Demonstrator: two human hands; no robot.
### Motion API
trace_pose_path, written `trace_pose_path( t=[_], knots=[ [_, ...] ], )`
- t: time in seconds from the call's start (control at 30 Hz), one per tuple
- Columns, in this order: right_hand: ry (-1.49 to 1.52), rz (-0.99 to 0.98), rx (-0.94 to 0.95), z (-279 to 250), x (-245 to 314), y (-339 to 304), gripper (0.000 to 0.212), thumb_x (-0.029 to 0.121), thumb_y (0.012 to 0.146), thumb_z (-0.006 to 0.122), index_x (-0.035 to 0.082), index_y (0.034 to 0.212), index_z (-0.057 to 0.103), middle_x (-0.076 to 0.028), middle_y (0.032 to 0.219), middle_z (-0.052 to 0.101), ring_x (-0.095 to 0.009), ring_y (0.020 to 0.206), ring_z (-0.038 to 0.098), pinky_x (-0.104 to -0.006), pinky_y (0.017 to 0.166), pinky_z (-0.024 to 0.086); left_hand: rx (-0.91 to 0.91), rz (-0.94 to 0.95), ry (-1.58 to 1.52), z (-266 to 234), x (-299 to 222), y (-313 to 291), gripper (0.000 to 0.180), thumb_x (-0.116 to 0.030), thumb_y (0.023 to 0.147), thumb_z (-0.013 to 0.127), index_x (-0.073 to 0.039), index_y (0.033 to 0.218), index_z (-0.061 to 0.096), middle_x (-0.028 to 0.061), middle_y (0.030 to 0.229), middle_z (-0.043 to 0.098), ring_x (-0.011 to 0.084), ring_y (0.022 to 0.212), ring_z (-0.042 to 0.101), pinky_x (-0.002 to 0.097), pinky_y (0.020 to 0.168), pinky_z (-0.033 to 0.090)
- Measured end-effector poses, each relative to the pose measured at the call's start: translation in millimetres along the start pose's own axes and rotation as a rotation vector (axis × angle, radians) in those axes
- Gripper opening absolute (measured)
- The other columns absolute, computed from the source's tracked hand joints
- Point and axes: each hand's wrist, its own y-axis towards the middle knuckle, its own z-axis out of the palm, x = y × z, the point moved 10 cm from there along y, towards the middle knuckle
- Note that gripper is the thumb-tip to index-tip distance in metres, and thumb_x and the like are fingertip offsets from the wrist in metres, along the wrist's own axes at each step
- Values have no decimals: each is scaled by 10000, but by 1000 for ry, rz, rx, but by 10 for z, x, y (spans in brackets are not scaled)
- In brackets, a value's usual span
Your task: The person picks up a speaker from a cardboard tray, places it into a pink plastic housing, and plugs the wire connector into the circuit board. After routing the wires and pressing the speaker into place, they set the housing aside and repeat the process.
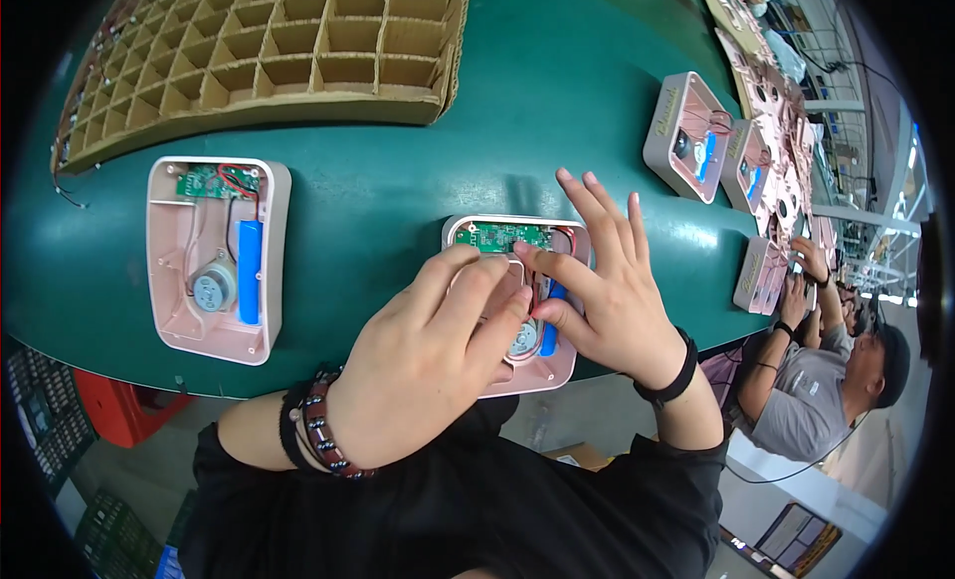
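A pale pink plastic casing (534,382) lies open-side up in front of me, at the table's near edge. It holds a green circuit board (497,237), a blue cylindrical battery (550,330) and a round speaker-like part (523,340) with thin wires. My left hand (428,345) reaches over the casing's left side with its fingers bent inward; what they hold, if anything, is hidden. My right hand (612,290) is over the right side, index fingertip at the board and thumb near the wires. Its other fingers are spread upward.
At left stands a similar open casing (167,325) with board, battery and speaker. A cardboard divider tray (438,103) lies at the far left. More pink casings (659,141) stand at far right, near pink parts (781,131) and a co-worker (811,400). A red stool (124,405) is below left.
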Motion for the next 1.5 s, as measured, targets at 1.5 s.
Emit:
trace_pose_path(
  t=[1.5],
  knots=[
    [260, 39, -248, -12, 550, -492, 583, 53, 702, 748, 83, 1253, 559, -182, 1375, 464, -423, 1253, 456, -495, 1011, 397, -568, -331, 172, -1888, 985, -1064, 113, -82, 902, 638, -36, 1002, 661, 62, 846, 640, 141, 651, 606, 240, 591, 460]
  ],
)
